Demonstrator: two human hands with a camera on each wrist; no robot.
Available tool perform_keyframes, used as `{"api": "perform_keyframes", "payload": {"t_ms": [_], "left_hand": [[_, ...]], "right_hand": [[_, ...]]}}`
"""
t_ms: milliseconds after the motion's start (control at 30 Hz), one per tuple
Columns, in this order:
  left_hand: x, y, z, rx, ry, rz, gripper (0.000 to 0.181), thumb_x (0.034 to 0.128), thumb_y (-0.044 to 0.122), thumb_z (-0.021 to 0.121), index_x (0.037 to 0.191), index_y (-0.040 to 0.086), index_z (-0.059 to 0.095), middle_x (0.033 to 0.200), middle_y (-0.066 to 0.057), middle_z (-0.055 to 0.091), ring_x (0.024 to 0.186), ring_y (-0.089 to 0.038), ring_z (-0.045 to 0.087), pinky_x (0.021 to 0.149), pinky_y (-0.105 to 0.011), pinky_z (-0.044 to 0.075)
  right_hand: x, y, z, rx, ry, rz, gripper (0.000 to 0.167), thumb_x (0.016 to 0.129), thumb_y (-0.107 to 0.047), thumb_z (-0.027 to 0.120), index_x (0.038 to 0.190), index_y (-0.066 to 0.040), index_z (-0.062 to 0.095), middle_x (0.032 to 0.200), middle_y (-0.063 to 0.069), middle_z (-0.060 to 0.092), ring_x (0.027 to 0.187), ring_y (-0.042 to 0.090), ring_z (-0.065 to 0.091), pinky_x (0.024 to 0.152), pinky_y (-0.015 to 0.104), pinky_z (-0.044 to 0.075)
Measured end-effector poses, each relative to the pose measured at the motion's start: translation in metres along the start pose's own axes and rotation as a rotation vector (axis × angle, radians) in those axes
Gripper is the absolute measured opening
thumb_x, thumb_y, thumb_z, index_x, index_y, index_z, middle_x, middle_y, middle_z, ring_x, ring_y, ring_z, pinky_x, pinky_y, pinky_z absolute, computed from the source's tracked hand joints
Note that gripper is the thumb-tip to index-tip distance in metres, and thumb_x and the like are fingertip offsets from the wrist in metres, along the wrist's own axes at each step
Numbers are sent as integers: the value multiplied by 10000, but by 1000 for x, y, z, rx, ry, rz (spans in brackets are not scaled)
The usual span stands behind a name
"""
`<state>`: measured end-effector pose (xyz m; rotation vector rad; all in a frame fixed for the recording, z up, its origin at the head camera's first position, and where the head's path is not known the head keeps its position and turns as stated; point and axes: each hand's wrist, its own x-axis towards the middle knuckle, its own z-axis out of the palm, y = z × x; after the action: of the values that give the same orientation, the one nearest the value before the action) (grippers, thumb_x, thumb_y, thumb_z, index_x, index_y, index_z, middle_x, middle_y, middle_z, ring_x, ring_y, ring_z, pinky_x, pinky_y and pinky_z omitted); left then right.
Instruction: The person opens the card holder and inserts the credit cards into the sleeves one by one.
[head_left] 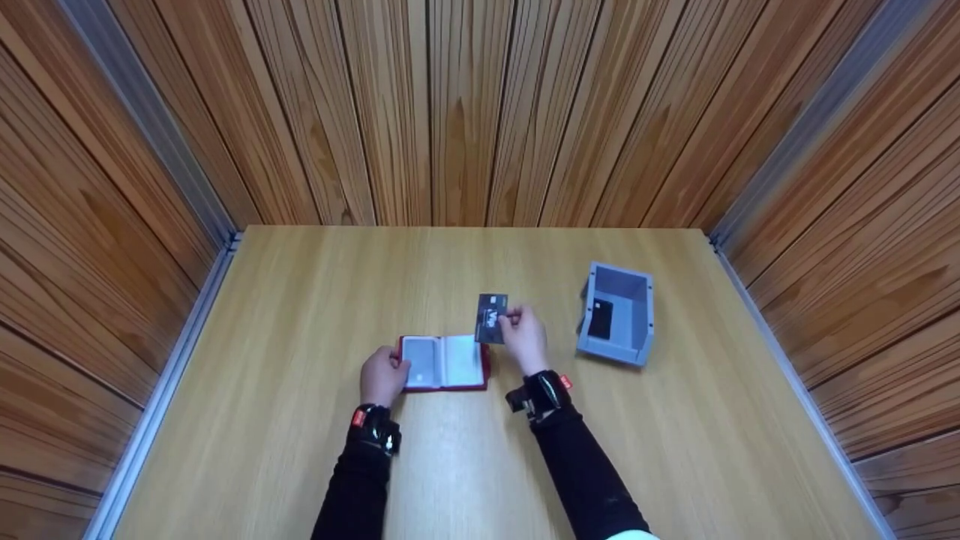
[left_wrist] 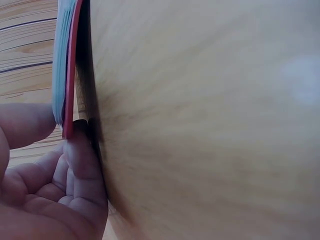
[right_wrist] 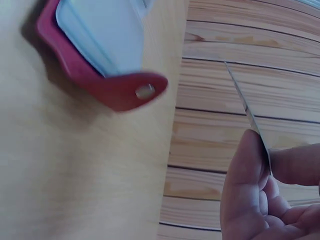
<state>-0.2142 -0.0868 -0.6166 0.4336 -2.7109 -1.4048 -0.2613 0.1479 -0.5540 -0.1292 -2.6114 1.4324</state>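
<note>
A red card holder (head_left: 444,388) lies spread open, with clear plastic sleeves (head_left: 463,361) inside. My left hand (head_left: 383,377) pinches its left edge between thumb and fingers; the left wrist view shows the red cover (left_wrist: 73,75) and stacked sleeves (left_wrist: 61,65) in that grip. Between thumb and fingers, my right hand (head_left: 524,337) holds a dark card (head_left: 491,311) with white lettering, above the holder's upper right corner. Edge-on in the right wrist view, the card (right_wrist: 245,107) is apart from the holder, whose strap with a metal snap (right_wrist: 145,91) sticks out.
A grey plastic bin (head_left: 636,352) stands to the right on the wooden table (head_left: 315,300). Inside it is a black card (head_left: 601,319). Wood-plank walls (head_left: 457,112) enclose the back and both sides of the table.
</note>
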Motion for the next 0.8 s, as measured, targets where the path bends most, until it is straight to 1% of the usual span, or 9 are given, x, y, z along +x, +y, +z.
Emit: {"api": "perform_keyframes", "payload": {"t_ms": [67, 167, 400, 600, 800], "left_hand": [[0, 0, 0, 3, 0, -1, 259, 878, 61, 682, 1085, -89, 638, 888, -142, 639, 856, -297, 601, 792, -435, 480], [-1, -1, 0, 5, 10, 13, 246, 871, 61, 684, 1064, -86, 643, 870, -134, 632, 843, -295, 597, 782, -428, 478], [-2, -5, 0, 11, 69, 103, 222, 818, 57, 689, 991, -79, 657, 780, -100, 612, 767, -293, 585, 722, -422, 464], [-1, -4, 0, 21, 60, 103, 229, 826, 61, 687, 999, -86, 651, 794, -105, 613, 778, -296, 589, 727, -423, 466], [0, -4, 1, 27, 52, 80, 218, 835, 61, 689, 998, -79, 651, 811, -112, 621, 793, -301, 594, 741, -428, 468]], "right_hand": [[-3, -1, 4, -2, -5, -7, 140, 919, -33, 641, 1008, 58, 586, 924, 195, 657, 882, 343, 635, 810, 433, 518], [-8, -3, 10, -8, -19, -24, 137, 914, -28, 647, 1001, 58, 585, 912, 184, 653, 873, 335, 632, 801, 431, 517], [-18, -6, 26, -41, -50, -87, 111, 896, -20, 667, 952, 34, 587, 854, 126, 643, 820, 284, 627, 753, 398, 518], [-25, -9, 36, -81, -105, -112, 112, 888, -21, 676, 947, 17, 589, 851, 104, 642, 807, 259, 623, 736, 381, 516], [-30, -9, 43, -105, -146, -133, 111, 883, -12, 676, 943, 17, 587, 828, 89, 622, 773, 246, 604, 713, 378, 512]]}}
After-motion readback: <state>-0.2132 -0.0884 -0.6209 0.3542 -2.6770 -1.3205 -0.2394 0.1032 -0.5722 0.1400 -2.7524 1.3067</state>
